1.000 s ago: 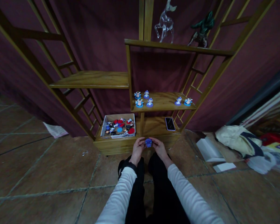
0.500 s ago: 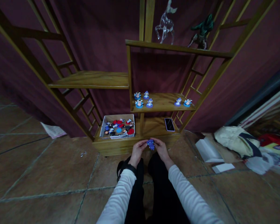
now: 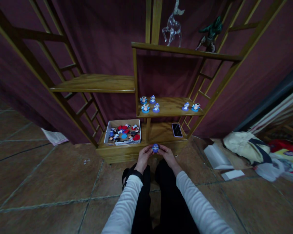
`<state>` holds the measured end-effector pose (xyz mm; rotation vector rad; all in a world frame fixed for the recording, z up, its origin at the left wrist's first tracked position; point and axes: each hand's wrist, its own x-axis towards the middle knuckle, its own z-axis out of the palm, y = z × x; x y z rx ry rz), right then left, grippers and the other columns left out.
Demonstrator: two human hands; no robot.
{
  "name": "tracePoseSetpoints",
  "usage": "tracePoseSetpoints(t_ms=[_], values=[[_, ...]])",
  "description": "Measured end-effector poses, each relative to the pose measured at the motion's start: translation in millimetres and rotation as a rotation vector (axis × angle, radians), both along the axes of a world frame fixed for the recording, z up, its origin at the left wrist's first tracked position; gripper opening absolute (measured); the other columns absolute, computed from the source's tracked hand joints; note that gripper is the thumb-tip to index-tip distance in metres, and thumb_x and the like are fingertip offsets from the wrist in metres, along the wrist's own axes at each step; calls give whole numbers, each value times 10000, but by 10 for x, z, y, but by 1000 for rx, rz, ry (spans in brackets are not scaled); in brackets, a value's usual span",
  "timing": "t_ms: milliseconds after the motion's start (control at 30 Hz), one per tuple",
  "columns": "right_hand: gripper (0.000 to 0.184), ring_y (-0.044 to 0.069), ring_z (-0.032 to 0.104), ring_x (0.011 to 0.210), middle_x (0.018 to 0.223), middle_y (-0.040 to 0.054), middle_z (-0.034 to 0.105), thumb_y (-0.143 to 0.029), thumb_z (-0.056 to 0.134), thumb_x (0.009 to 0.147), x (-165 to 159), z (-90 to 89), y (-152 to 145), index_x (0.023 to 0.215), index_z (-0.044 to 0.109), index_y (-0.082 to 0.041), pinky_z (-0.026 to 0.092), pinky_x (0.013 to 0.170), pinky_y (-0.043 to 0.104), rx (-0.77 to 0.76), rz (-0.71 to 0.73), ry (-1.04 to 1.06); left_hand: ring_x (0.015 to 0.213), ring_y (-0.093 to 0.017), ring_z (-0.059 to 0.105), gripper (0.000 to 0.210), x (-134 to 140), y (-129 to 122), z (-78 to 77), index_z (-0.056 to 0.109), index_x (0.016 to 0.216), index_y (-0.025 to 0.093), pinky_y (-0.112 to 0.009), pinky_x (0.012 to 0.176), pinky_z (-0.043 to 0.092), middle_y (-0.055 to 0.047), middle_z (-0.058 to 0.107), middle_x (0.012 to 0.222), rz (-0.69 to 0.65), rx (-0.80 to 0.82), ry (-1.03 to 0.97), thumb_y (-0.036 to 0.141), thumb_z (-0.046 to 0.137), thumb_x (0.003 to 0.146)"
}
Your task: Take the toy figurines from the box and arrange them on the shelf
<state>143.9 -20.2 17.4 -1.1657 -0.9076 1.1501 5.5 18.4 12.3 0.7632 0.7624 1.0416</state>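
Observation:
Between my two hands, just in front of the shelf unit's low base, is a small purple figurine (image 3: 155, 148). My left hand (image 3: 145, 156) pinches its left side, and my right hand (image 3: 168, 154) pinches the right side. The figurine is upright, its face turned towards me. On the shelf beyond stand similar figurines: purple ones (image 3: 156, 108) and blue-based ones (image 3: 145, 108) grouped at the left, with another purple one (image 3: 186, 106) and a blue-based one (image 3: 195, 107) at the right. A cardboard box (image 3: 123, 122) of mixed figurines rests on the base, left of my hands.
A phone (image 3: 177, 130) lies on the base at the right. Above are a clear deer statue (image 3: 173, 27) and a dark green statue (image 3: 212, 34) on the upper shelf (image 3: 185, 51). White boxes (image 3: 218, 157) and a cream bag (image 3: 244, 146) lie on the floor at right.
The purple figurine has been turned between my fingers, from its plain purple side to its face. Both hands have shifted slightly; the shelf figurines stay put.

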Motion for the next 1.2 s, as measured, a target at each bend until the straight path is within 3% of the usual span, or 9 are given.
tracePoseSetpoints(t_ms=[300,533,833,967,1200], values=[[402,227,589,1013,1053,45,677,-354,719,635,23,138,-49,1009,671,-216,376,973,415,34,64,-83,734,-139,627,348,3,-10,38,688,888,112,-291,773,471,-95,697,864,-36,-74,-52,208,783,568],[438,217,596,978,1047,53,674,-370,726,627,37,98,-36,1028,656,-209,396,939,393,46,82,-49,730,-126,626,408,-2,-4,51,679,922,131,-275,798,450,-59,695,804,-80,-57,-19,207,799,539],[482,213,603,916,1011,51,669,-362,756,573,94,-38,-25,1021,649,-220,427,893,402,71,18,-112,914,-200,622,483,24,-31,108,667,999,138,-327,891,415,-108,688,980,-182,55,81,228,790,540],[445,199,613,869,960,41,677,-365,742,597,140,-36,-28,1004,650,-211,443,865,387,92,64,-120,962,-224,614,486,68,-33,117,668,988,140,-348,911,415,-116,678,1023,-224,50,111,241,794,530],[425,207,619,896,980,41,683,-363,728,616,233,-31,-84,1007,651,-215,438,883,395,128,80,-139,993,-227,608,425,119,-115,257,674,986,122,-341,946,407,-121,680,1016,-348,43,109,250,764,591]])
